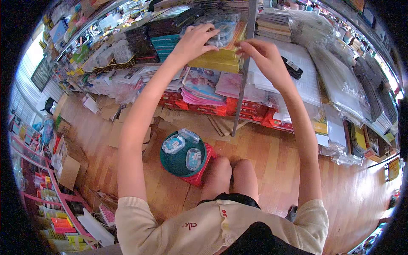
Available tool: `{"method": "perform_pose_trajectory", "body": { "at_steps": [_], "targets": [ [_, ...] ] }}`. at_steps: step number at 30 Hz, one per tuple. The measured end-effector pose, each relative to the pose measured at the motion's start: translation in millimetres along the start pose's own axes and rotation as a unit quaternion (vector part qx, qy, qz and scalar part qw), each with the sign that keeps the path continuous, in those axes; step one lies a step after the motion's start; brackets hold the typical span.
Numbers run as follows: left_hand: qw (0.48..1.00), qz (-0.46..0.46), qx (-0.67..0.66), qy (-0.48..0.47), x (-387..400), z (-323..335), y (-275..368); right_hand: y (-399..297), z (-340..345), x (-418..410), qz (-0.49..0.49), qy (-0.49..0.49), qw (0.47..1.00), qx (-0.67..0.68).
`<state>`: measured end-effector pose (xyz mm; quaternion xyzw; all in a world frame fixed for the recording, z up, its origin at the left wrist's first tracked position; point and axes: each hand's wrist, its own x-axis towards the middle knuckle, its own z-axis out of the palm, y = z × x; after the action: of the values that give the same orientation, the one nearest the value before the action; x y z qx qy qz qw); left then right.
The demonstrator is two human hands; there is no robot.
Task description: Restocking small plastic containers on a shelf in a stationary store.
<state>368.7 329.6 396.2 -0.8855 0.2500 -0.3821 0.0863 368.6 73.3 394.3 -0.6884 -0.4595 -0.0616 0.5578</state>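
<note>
My left hand (201,40) rests with spread fingers at the left edge of clear plastic cases (223,28) with pale contents, on top of a stack of yellow books (216,61). To the right of these cases, beside a grey metal shelf post (244,76), my right hand (258,52) has its thumb and fingertips close together; a small whitish spot shows at the tips, too small to name. Below, near my knees, a round dark green stool top (181,161) holds several clear plastic cases, one of them oval (173,144), with white and blue contents.
Shelves hold pink-covered booklets (204,83), red paper packs (204,109), and clear plastic sheets (296,57) with a black labelled item (291,67). Flattened cardboard (191,122) lies beneath them. An open cardboard box (68,169) and a pink rack (59,191) stand at left.
</note>
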Motion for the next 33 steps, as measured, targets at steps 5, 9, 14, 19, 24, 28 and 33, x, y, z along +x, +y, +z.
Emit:
{"method": "perform_pose_trajectory", "body": {
  "at_steps": [5, 9, 14, 19, 24, 28, 33],
  "targets": [
    [0.997, -0.073, 0.015, 0.024, -3.8, 3.2, 9.6, 41.2, 41.7, 56.1, -0.073, 0.115, 0.96, -0.246],
    [0.997, -0.077, 0.017, 0.004, -7.1, 3.9, 5.6, 66.4, 54.4, 92.6, 0.027, 0.17, 0.961, -0.217],
    [0.984, -0.146, 0.017, 0.098, -26.7, 12.4, -8.5, 87.3, 59.6, 106.6, 0.07, 0.219, 0.961, -0.156],
    [0.99, -0.089, -0.008, 0.112, -32.2, 22.2, -19.5, 94.4, 64.3, 110.2, 0.078, 0.208, 0.959, -0.177],
    [0.984, -0.059, 0.034, 0.167, -29.1, 8.5, -8.1, 82.8, 53.3, 108.2, 0.081, 0.16, 0.973, -0.147],
    [0.977, -0.077, 0.044, 0.196, -58.5, -8.8, 17.9, 54.5, 55.7, 76.7, 0.029, 0.147, 0.971, -0.187],
    [0.952, -0.212, -0.079, 0.207, -222.6, 9.9, 99.3, 22.0, 69.8, -84.5, -0.143, 0.041, 0.981, -0.124]
  ]
}}
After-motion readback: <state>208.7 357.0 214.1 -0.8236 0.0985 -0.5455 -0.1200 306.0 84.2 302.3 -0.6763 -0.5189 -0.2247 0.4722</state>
